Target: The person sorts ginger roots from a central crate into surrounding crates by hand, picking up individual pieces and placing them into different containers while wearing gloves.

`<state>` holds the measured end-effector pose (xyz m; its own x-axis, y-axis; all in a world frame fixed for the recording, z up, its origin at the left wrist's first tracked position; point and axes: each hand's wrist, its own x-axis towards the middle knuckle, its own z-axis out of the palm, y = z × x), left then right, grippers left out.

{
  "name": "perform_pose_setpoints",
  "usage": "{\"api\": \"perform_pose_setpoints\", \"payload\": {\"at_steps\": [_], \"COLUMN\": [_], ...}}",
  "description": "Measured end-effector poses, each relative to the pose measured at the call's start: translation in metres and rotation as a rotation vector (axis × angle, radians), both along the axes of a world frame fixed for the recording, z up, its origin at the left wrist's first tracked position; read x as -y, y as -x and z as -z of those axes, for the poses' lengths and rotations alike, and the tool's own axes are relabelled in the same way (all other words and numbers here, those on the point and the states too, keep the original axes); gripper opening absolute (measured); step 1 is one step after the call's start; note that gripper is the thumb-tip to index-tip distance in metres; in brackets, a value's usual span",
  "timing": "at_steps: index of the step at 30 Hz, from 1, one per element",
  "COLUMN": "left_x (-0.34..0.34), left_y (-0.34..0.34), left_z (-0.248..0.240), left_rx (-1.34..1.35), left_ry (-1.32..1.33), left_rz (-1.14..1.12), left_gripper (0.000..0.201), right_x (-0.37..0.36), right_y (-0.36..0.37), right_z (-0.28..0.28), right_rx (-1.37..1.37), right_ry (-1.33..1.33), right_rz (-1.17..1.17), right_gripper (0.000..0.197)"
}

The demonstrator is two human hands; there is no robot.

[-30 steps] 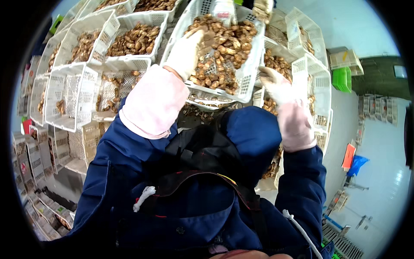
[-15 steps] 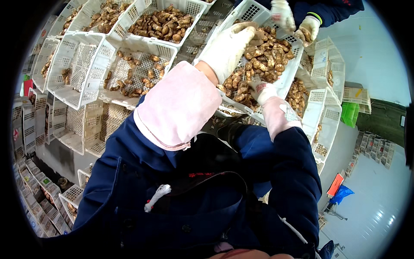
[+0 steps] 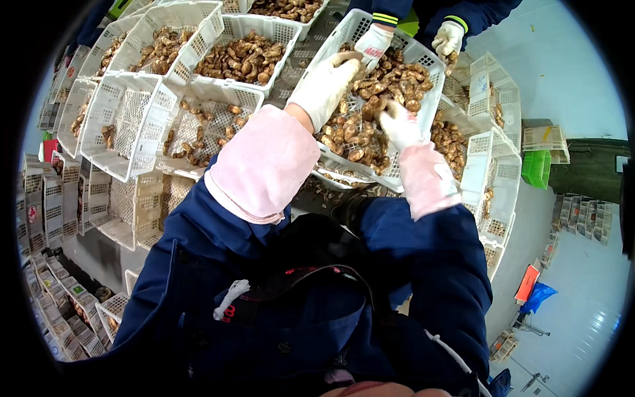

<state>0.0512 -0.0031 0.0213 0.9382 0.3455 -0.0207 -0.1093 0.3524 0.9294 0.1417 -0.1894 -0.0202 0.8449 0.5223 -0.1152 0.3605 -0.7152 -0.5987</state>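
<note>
A white plastic crate (image 3: 433, 104) in front of me holds a heap of brown mushrooms (image 3: 357, 135). Over its left side is my left hand (image 3: 325, 91), in a whitish glove, its fingers bent together. Whatever they grip, if anything, is hidden. My right hand (image 3: 400, 126), also gloved, is at the middle of the heap, its fingers closed on a brown mushroom (image 3: 374, 108). Both my wrists carry pale pink cuffs. Across the crate, a co-worker's gloved hand (image 3: 374, 44) reaches into the far end, close to my left fingertips. The co-worker's other hand (image 3: 449, 41) hovers by the far right corner.
Left of the heap stand a sparsely filled crate (image 3: 254, 96) and a fuller mushroom crate (image 3: 291, 41). An upended white crate (image 3: 99, 155) leans farther left. More crates (image 3: 506, 149) line the right side, near a green basket (image 3: 536, 169). A blue bag (image 3: 539, 298) lies lower right.
My left hand has drawn back left from the middle of the heap. My right hand has moved farther up into it. One co-worker's hand has come down into the crate's far end.
</note>
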Motion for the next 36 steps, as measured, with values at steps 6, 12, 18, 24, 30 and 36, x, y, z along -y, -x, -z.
{"api": "perform_pose_setpoints", "payload": {"at_steps": [6,12,18,24,30,36], "left_x": [0.016,0.013,0.019,0.015,0.022,0.019], "left_y": [0.014,0.018,0.026,0.023,0.028,0.011], "left_z": [-0.021,-0.024,-0.032,-0.030,-0.035,-0.009], "left_rx": [-0.155,0.114,0.202,0.050,0.155,0.158], "left_ry": [0.060,-0.268,-0.292,-0.162,-0.214,-0.315], "left_rz": [0.340,0.296,0.329,0.394,0.466,0.305], "left_gripper": [0.050,0.050,0.061,0.062,0.065,0.056], "right_x": [0.009,0.016,0.022,0.020,0.029,0.192], "right_y": [0.032,0.056,0.064,0.062,0.075,0.089], "right_z": [-0.059,-0.065,-0.073,-0.060,-0.088,-0.079], "right_rx": [-0.396,-0.278,-0.193,0.097,-0.143,0.048], "right_ry": [-0.898,-0.927,-0.657,-0.792,-0.738,-0.592], "right_rz": [-0.045,-0.036,0.078,-0.090,0.096,0.485], "right_gripper": [0.035,0.050,0.040,0.044,0.036,0.035]}}
